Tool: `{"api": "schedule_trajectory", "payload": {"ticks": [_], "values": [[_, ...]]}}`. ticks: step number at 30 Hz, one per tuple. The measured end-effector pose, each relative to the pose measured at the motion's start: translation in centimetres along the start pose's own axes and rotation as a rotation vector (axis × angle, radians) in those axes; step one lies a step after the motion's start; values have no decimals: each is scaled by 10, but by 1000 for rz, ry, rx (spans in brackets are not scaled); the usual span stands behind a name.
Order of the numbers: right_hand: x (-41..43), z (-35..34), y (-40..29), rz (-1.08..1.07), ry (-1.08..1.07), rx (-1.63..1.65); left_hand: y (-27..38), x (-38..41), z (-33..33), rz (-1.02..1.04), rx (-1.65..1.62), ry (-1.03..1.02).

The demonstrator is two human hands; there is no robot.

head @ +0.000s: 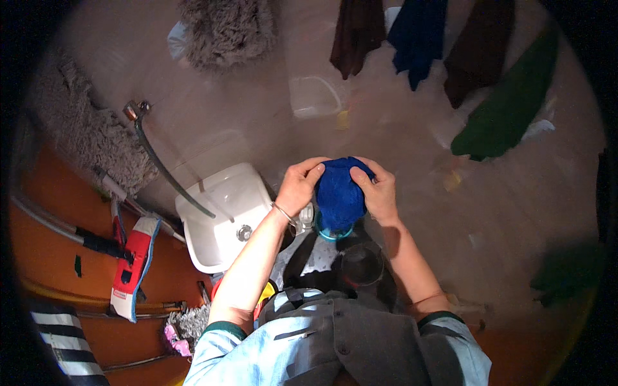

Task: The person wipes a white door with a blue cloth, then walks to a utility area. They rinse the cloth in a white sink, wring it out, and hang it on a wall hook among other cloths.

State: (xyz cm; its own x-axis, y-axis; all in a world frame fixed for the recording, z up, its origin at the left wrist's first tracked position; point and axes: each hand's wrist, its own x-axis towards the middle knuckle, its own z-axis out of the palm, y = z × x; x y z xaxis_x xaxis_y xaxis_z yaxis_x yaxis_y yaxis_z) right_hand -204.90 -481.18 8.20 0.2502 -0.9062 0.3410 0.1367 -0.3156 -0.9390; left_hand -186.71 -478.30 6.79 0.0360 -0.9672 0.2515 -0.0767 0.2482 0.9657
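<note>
A blue cloth point(340, 193) hangs between my two hands, gripped along its upper edge. My left hand point(300, 186) pinches its left corner, thumb on the near side; a thin bracelet circles that wrist. On the other corner, my right hand point(379, 188) has the same thumb-on-top grip. The cloth's lower end hangs in front of a round teal container point(333, 235), hiding much of it. Whether the cloth touches that container I cannot tell. Left of my left forearm is a white sink point(217, 241) with a metal drain.
A tap with a hose point(159, 161) reaches over the sink. Dark, blue and green cloths point(507, 103) hang on the wall at upper right. Shaggy mop heads point(231, 34) hang at upper left. A red flat mop point(133, 270) and several poles stand at left. A dark round container point(362, 264) is below.
</note>
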Motion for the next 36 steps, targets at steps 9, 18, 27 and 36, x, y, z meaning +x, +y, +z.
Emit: {"api": "schedule_trajectory", "payload": {"ticks": [9,18,27,36], "values": [[-6,-54,-58,-29,-191,118,55,54,20,292,196,-135],[-29,-73,-127,-259,-29,-602,142,73,7,558,668,-468],[-52,-68,-128,-174,299,-929,153,99,46,594,356,-639],[-26,-61,-132,-159,101,-201,156,101,90,567,111,-897]]}}
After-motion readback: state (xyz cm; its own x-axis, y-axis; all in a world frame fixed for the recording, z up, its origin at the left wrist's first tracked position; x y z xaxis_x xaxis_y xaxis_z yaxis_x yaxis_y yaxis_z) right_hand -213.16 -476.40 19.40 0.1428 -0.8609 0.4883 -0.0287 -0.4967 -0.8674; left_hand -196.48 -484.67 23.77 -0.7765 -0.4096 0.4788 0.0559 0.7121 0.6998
